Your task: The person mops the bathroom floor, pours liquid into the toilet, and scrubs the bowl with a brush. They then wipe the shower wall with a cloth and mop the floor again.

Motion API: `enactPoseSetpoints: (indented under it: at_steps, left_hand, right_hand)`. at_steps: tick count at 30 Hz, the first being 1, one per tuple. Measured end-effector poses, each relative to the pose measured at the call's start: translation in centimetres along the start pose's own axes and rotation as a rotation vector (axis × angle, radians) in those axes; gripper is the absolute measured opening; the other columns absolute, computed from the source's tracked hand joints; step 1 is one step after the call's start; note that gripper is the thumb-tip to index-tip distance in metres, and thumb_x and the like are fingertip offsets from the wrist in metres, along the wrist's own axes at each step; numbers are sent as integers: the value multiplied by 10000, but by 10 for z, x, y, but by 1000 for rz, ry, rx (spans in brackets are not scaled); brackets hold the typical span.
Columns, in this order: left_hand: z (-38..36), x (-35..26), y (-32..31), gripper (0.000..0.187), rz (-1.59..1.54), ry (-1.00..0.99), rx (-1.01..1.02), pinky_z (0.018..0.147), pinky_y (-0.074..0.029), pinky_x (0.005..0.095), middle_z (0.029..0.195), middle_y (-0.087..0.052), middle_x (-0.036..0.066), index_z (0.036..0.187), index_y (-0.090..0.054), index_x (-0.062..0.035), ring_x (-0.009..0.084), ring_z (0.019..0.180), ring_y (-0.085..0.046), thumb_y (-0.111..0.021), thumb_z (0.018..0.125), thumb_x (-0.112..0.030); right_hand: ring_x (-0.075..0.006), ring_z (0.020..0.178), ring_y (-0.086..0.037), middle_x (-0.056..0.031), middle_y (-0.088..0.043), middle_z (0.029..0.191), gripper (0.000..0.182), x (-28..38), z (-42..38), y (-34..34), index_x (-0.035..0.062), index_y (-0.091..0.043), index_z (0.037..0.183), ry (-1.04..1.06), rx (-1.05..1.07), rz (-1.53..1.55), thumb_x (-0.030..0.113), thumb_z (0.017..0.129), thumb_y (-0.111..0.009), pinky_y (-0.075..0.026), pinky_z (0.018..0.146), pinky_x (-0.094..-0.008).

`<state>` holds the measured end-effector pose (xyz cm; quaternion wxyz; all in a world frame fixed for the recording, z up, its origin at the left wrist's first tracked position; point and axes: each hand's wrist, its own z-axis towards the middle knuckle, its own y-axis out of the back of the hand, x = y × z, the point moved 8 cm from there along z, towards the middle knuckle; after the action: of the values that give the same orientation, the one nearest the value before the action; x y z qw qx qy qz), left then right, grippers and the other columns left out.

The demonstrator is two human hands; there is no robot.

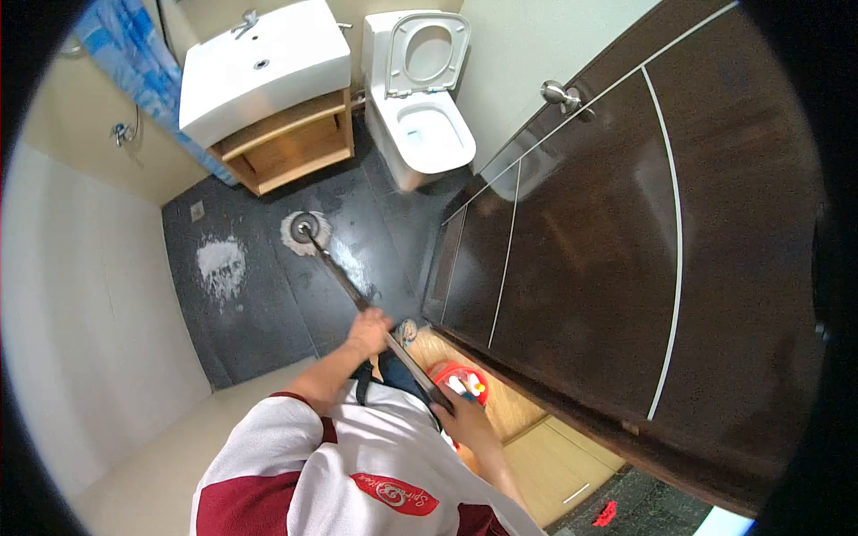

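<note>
A spin mop with a dark pole (342,279) slants across the view, its round white-fringed head (306,233) lying on the dark tiled floor (259,330). My left hand (371,332) is wrapped around the middle of the pole. Nearer my body, my right hand (460,416) grips the pole's upper end, with its fingers partly hidden. Left of the mop head, a patch of white foam or powder (222,261) is spread over the tiles. Wet, shiny streaks show on the floor just right of the mop head.
A white sink (268,76) over a wooden cabinet (295,156) and a toilet (420,116) with raised lid stand ahead. The dark door (590,232) is on the right. Beside my right hand sits a red tub (476,373) with bottles. A blue curtain (134,58) hangs left.
</note>
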<state>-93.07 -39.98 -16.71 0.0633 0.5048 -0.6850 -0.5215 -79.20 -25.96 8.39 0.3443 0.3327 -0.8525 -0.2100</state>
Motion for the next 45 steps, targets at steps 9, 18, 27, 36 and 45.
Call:
enactPoseSetpoints:
  at_steps: [9,18,27,36,45]
  left_hand:
    - [52,-13,-6,339,181,-161,95,803,-551,478,1178,-628,171,1165,-682,-159,325,1094,-609,-579,846,-214]
    - [30,-13,127,316,-586,-519,15,822,-518,478,851,-684,161,819,-697,-82,354,901,-641,-718,741,-388]
    - [-40,420,151,362,-253,417,-257,871,-527,477,1175,-615,96,1067,-646,-160,337,1203,-538,-753,723,-122]
    - [8,303,222,229,-536,177,-209,809,-545,517,970,-688,166,899,-706,-68,378,1031,-637,-692,742,-234]
    - [-21,430,218,238,-512,431,-286,870,-530,509,1071,-663,131,1001,-694,-97,336,1096,-605,-671,806,-232]
  right_hand:
    - [-355,1010,-681,-252,-689,1078,504,6,2,26,217,-526,1421,-312,76,73,348,942,-611,-516,881,-399]
    - [-253,890,-717,-203,-712,1036,507,172,-2,135,109,-668,1256,-278,58,-191,255,789,-796,-531,816,-329]
    - [-405,1010,-648,-233,-684,1025,520,382,247,-64,185,-494,1424,259,330,-417,339,935,-586,-510,856,-506]
    - [-387,970,-678,-214,-702,1017,462,449,200,71,161,-656,1272,156,197,-612,258,828,-736,-535,845,-427]
    - [-374,807,-696,-193,-709,850,454,532,307,21,160,-639,1288,549,417,-743,311,862,-677,-541,747,-459]
